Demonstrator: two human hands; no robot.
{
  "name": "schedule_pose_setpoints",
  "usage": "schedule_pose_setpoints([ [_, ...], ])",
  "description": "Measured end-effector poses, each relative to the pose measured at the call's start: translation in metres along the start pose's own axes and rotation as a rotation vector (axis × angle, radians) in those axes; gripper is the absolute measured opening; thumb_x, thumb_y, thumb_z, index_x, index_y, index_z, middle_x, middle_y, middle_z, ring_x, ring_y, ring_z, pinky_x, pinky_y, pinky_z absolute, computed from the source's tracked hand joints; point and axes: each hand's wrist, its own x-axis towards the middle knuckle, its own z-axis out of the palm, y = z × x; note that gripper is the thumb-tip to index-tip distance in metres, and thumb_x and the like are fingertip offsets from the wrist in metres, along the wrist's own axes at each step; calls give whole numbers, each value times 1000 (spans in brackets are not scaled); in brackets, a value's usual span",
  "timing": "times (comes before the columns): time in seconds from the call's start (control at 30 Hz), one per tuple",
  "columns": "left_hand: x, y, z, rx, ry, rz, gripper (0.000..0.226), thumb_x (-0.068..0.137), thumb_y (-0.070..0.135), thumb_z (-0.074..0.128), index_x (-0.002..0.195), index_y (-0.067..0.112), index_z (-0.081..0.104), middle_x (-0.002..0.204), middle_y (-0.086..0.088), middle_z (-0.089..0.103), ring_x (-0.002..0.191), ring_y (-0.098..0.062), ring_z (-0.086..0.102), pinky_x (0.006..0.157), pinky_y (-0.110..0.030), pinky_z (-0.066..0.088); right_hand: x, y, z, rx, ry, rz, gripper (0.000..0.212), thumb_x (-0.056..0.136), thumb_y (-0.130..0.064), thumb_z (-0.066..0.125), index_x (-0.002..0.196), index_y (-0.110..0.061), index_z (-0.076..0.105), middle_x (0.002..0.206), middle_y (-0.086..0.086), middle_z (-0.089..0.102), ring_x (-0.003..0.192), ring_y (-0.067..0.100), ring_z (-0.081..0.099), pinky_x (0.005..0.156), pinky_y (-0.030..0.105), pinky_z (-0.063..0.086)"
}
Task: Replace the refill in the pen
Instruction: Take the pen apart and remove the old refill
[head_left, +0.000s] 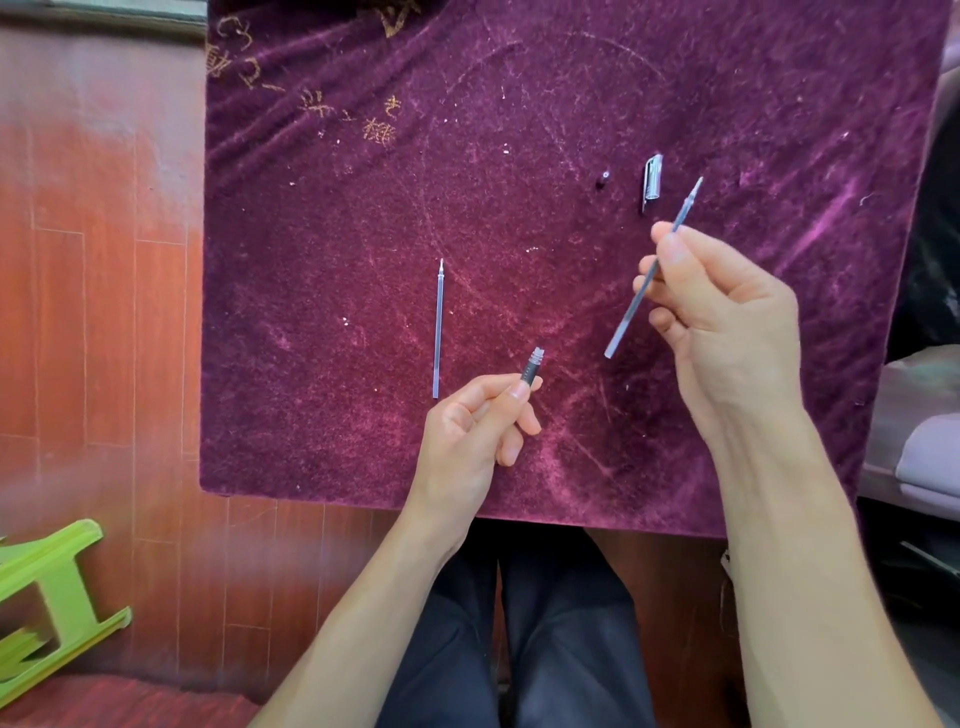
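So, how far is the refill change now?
Done: the pen is taken apart; cap and small tip piece lie on the cloth. In hand: the right hand holds one refill, the left hand the barrel. Left: a second refill lies aside; inserting, closing.

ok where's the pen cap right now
In the head view the pen cap lies on the purple cloth, upper right, just beyond the right hand, with a small black piece to its left.

Seemingly illegible gold characters on cloth
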Motion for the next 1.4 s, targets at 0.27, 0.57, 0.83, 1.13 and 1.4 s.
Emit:
schedule_pose_setpoints([
  [0.27,2,1,9,-2,-2,-15,21,96,32,61,98,22,79,75,-1,66,54,-8,46,75,-23,47,-5,22,-43,-427,270,-88,4,89,-28,85,91,-25,86,81,-9,84,73,3,77,75,17,58],
  [0.57,3,3,6,-11,8,-15,21,95,28,61,99,21,80,74,-3,65,54,-11,44,62,-16,44,-7,26,-44,-706,363,-99,4,90,-33,83,88,-31,80,76,-22,73,66,-12,69,67,4,52],
  [0.83,3,2,3,0,4,-5,25,90,34,62,93,16,78,74,-4,65,54,-11,45,64,-16,45,-9,30,-33,-780,371,-75,12,93,-30,82,98,-20,83,79,-15,72,77,3,73,81,24,59],
  [1.13,3,4,4,-17,10,-24,21,96,26,60,96,18,79,75,-5,65,55,-11,44,60,-17,43,-5,28,-30,-786,367,-43,14,92,-32,83,100,-20,83,82,-10,75,81,11,76,86,33,62],
  [1.4,6,5,3,-14,13,-33,20,96,27,60,98,20,79,75,-5,64,55,-11,44,59,-16,43,-3,31,-32,-805,372,-8,16,91,-36,83,99,-23,83,79,-16,73,76,-3,71,64,4,44],
])
